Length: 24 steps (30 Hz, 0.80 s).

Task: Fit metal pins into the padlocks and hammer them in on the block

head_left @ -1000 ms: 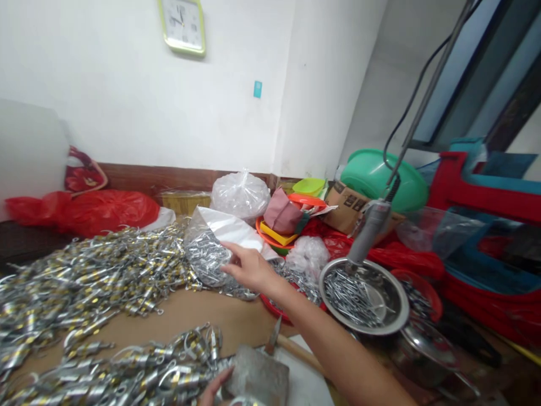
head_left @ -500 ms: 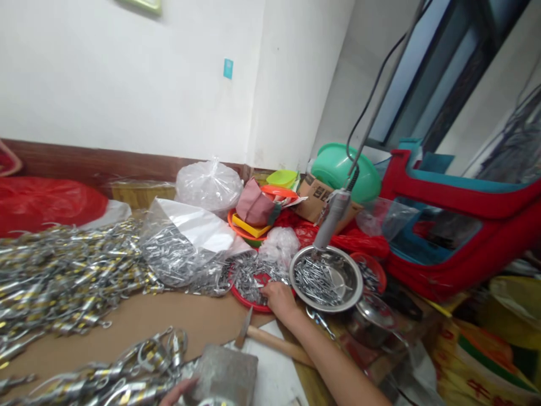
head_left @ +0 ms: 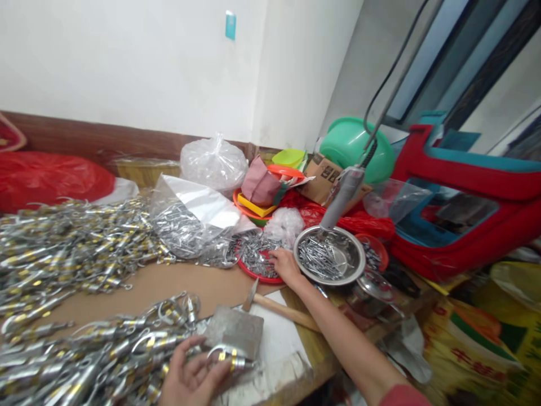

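My left hand is closed at the bottom centre, its thumb and fingers around the end of a metal hook fitting with yellow bands. That fitting lies at the front edge of a grey metal block. My right hand reaches over the right side of a red plate of small metal parts. Its fingertips are pinched at the parts; what they hold is too small to name. A hammer with a wooden handle lies behind the block, under my right forearm.
Many metal fittings are heaped at the left. A steel bowl of metal pins, with a grey tool hanging over it, stands right of the plate. Farther right are a red and blue plastic frame and yellow bags.
The view has tilted down. My left hand has come further into view, with the banded fitting now at its fingers. My right hand stays at the red plate.
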Tool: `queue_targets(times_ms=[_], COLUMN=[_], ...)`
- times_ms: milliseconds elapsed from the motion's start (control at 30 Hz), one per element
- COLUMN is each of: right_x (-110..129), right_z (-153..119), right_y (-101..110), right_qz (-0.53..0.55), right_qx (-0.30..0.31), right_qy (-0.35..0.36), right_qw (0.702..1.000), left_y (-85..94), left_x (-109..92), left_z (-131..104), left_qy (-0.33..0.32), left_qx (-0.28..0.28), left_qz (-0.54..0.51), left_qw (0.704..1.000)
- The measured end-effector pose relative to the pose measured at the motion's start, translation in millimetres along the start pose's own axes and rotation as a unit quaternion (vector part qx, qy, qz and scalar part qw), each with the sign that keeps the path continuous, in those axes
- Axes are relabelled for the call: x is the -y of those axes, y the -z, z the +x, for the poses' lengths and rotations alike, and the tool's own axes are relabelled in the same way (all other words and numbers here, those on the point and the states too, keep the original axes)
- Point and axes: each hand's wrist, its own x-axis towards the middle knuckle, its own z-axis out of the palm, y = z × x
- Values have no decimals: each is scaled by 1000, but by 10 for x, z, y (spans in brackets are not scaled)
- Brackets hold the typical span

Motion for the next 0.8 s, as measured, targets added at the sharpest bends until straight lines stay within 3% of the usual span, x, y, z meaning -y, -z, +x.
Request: queue_targets(times_ms=[100, 233, 367, 467, 633, 800], right_x=[178, 612, 932, 993, 934, 925], right_z=[-122, -637, -1166, -1297, -1273, -1336], right_y=[2, -37, -46, -48, -58, 42], right_qz=[79, 179, 264, 225, 159, 73], right_qx=[10, 63, 95, 86, 80, 131], right_qy=[1, 26, 124, 194, 272, 352], right_qw=[997, 981, 952, 951, 946, 924], left_y=[12, 30, 47, 64, 81, 80], left_x=[6, 21, 30, 56, 85, 71], left_z=[-10, -10, 9, 31, 40, 36], left_qy=[-8, -5, -5, -16, -20, -3], left_qx=[14, 22, 31, 38, 36, 47], left_qz=[-12, -2, 9, 8, 0, -7], left_qw=[1000, 1000, 999, 999, 999, 999])
